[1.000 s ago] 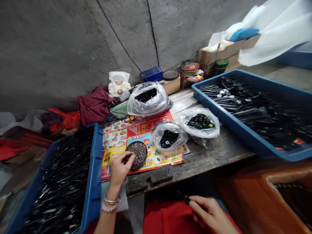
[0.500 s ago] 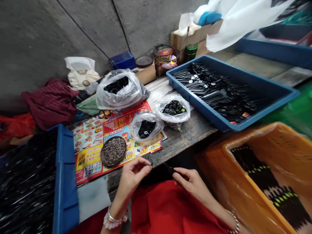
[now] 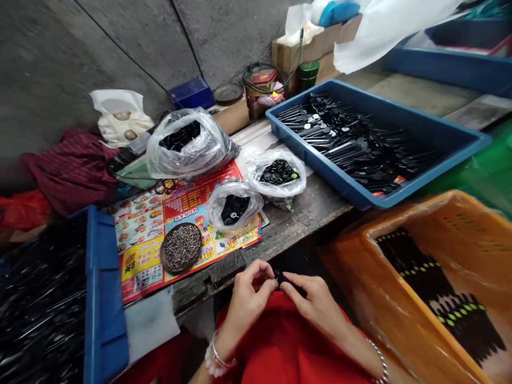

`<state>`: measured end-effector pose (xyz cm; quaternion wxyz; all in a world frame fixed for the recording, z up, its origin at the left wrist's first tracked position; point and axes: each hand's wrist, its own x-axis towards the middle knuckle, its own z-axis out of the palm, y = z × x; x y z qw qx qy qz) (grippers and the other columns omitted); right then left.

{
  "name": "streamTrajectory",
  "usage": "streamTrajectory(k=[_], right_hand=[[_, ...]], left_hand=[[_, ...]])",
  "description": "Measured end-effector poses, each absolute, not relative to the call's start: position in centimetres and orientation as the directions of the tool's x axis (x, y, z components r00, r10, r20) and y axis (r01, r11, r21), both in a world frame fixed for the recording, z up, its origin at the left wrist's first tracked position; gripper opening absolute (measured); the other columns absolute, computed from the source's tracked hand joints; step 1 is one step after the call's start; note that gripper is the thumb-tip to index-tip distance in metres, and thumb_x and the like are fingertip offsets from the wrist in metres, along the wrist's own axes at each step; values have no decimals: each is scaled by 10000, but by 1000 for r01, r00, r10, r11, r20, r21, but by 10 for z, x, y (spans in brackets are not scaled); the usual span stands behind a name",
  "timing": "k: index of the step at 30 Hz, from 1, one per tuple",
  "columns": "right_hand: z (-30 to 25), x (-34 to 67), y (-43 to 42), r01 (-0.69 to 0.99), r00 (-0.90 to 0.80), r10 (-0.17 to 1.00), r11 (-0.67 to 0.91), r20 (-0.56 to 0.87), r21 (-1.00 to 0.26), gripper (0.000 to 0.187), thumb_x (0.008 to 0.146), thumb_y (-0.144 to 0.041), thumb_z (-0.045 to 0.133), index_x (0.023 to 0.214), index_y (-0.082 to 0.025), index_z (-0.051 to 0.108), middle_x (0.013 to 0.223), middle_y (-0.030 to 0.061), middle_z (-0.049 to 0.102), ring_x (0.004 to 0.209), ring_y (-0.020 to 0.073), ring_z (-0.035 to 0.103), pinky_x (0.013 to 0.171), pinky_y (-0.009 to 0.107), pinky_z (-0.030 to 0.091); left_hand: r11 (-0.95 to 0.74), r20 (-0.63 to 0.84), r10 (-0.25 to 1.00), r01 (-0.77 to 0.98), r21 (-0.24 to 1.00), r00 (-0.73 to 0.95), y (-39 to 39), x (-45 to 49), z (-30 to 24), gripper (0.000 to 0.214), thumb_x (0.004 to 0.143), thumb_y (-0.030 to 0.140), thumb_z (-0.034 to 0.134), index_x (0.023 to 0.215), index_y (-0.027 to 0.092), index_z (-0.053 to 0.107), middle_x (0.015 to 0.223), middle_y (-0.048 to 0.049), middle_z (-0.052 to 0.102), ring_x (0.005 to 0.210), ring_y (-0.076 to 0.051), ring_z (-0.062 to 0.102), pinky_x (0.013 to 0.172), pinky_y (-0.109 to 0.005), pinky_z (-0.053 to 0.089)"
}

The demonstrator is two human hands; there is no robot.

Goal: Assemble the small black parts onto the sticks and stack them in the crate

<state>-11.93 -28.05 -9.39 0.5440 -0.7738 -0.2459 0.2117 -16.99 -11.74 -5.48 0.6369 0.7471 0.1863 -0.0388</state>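
Note:
My left hand (image 3: pixel 248 298) and my right hand (image 3: pixel 310 301) meet above my red lap, just below the table's front edge. Both pinch a small black part (image 3: pixel 285 279) between their fingertips. My left fingers are pinched at its left end, and what they hold there, if anything, is too small to make out. A round dish of small metal screws (image 3: pixel 181 247) sits on a colourful flyer (image 3: pixel 160 224) to the upper left of my hands.
Three clear bags of black parts (image 3: pixel 188 141) (image 3: pixel 233 205) (image 3: pixel 278 173) lie on the table. Blue trays of black pieces stand at left (image 3: pixel 102 298) and right (image 3: pixel 348 184). An orange crate (image 3: pixel 436 213) stands at lower right. Boxes and tins line the wall.
My left hand left the screw dish and came down to my lap. The two hands closed together on the black part. The view swung right.

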Motion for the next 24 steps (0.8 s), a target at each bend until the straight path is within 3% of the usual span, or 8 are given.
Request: streamTrajectory(k=[9, 11, 15, 24], right_hand=[[-97, -127, -283, 304, 782, 619, -275, 73, -912, 315, 983, -274, 462, 1097, -130, 718, 999, 116, 764, 819, 253, 728, 723, 310, 523], [-95, -125, -284, 268, 776, 629, -268, 43, -925, 302, 984, -282, 467, 1060, -147, 727, 964, 96, 767, 799, 240, 722, 701, 294, 502], [-89, -121, -286, 168, 742, 666, -286, -70, -943, 307, 978, -336, 489, 893, -173, 735, 759, 45, 737, 647, 204, 663, 617, 275, 435], [-83, -123, -283, -1, 673, 721, -218, -162, -976, 367, 976, -338, 468, 701, -175, 647, 624, 17, 676, 556, 160, 596, 560, 243, 369]], left_hand=[[-213, -273, 254, 329, 920, 928, -121, -171, -50, 62, 806, 178, 593, 769, 176, 542, 701, 15, 571, 638, -124, 539, 580, -212, 424], [-206, -272, 272, 332, 921, 923, -120, -171, -50, 58, 802, 189, 608, 850, 174, 578, 738, 5, 608, 660, -134, 575, 601, -216, 457], [-76, -314, 279, 347, 935, 907, -121, -173, -50, 290, 749, 179, 662, 1036, 175, 622, 934, -51, 690, 786, -166, 650, 687, -238, 526], [-11, -328, 314, 349, 937, 891, -123, -177, -48, 179, 713, 178, 703, 888, 143, 687, 836, -36, 678, 668, -119, 616, 627, -194, 505]])
